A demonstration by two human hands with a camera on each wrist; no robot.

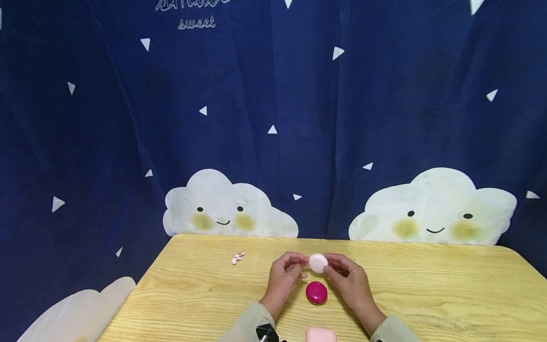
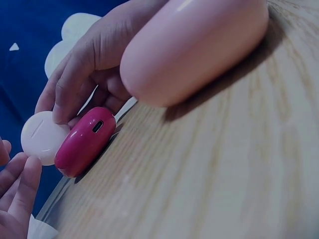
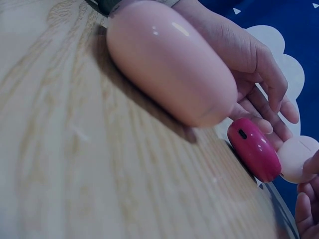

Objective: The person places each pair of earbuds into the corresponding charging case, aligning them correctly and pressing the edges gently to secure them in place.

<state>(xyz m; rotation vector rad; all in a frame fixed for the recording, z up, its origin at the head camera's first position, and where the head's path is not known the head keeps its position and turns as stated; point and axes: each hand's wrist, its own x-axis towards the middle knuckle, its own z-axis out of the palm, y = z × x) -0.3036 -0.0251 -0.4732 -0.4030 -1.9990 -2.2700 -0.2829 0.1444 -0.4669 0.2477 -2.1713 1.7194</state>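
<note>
A round pale pink earbud case (image 1: 318, 263) is held up between both hands, its flat face toward the head camera. My right hand (image 1: 352, 285) pinches its right edge, thumb in front and fingers behind. At its left edge are the bent fingertips of my left hand (image 1: 282, 279); the left wrist view has them right at the rim. Just below, on the table, lies a glossy magenta case (image 1: 316, 293), whose charging port shows in the left wrist view. A larger pink case (image 1: 321, 334) sits nearest the person and looms large in the right wrist view.
Two small pale earbuds (image 1: 238, 258) lie on the wooden table (image 1: 427, 289), left of the hands. A dark blue curtain (image 1: 273, 95) with cloud and triangle prints hangs behind the table's far edge. A black device sits on the left sleeve (image 1: 252, 323).
</note>
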